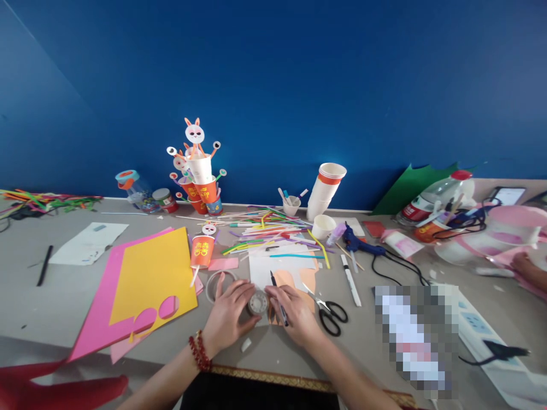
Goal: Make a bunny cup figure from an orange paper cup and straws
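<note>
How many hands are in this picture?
3: the left hand at a round gray thing, the right hand holding a pen, and another person's hand at the far right edge, partly cut off. Others may be hidden.

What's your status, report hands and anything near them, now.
Left hand holding grey disc. Right hand gripping pen over peach paper. Scissors lying close to right hand.

On the tabletop [60,302], a disc [258,304] sits between the left fingers [239,290] and the right fingers [282,294], which hold a pen [273,279]. Just left of the left fingers lies a ring [208,286], then card sheets [149,273]. Right of the right fingers lie scissors [331,318], then a marker [351,282]. Straws [273,230] lie beyond both.
</note>
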{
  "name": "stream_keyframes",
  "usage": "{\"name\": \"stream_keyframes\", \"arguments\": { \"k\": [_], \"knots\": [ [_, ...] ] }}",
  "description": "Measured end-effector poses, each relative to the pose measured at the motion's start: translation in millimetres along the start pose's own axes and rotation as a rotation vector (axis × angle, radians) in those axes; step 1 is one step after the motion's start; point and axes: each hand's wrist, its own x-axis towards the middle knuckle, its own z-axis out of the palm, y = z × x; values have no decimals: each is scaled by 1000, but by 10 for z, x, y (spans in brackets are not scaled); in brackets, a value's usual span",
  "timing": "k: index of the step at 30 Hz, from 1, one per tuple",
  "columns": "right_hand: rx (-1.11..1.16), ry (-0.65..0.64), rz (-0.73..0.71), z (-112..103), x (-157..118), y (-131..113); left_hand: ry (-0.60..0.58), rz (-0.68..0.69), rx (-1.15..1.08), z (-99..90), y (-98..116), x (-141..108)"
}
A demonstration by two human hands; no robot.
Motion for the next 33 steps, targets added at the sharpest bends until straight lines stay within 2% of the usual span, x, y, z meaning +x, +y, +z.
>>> {"name": "stream_keyframes", "arguments": {
  "k": [12, 22, 29, 33],
  "knots": [
    [12, -25, 19, 8, -13, 7, -5, 4, -6, 12, -2, -17],
    [29, 4, 25, -12, 12, -15, -20, -17, -34, 21, -11, -23],
    [253, 33, 98, -259, 86, -70, -2, -19, -14, 56, -32, -24],
    [332, -119, 214, -387, 227, -148, -4, -8, 13, 57, -32, -20]
  ]
}}
